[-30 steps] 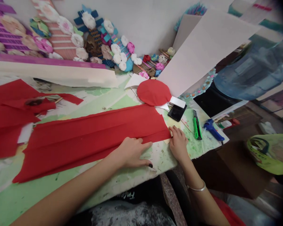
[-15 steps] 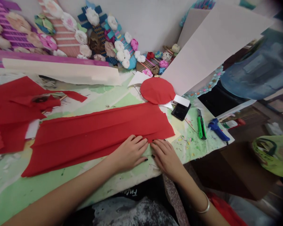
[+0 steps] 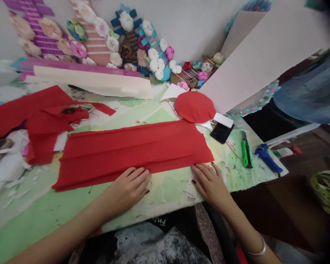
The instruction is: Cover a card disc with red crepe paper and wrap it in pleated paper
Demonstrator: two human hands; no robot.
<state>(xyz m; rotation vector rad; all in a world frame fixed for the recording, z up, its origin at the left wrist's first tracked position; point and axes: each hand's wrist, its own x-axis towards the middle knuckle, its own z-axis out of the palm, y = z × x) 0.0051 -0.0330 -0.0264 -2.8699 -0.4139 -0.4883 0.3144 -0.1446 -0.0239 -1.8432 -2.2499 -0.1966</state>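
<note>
A long strip of red crepe paper lies across the table, with lengthwise creases and a slightly ragged right end. My left hand rests palm down at its front edge, near the middle, fingertips on the paper. Farther right, my right hand lies with fingers stretched out by the strip's front right corner. Both hands are open and apart, and neither grips anything. Just behind the strip's right end sits a red-covered disc, touching or slightly overlapping it; which one I cannot tell.
To the right lie a black phone-like slab, a green box cutter and a blue glue gun. Red scraps and white paper bits cover the left. Flower-decorated guitar shapes and a large white board stand behind.
My hands have spread apart along the front edge of the red crepe paper, the left going left and the right toward the corner. The camera view has turned slightly left.
</note>
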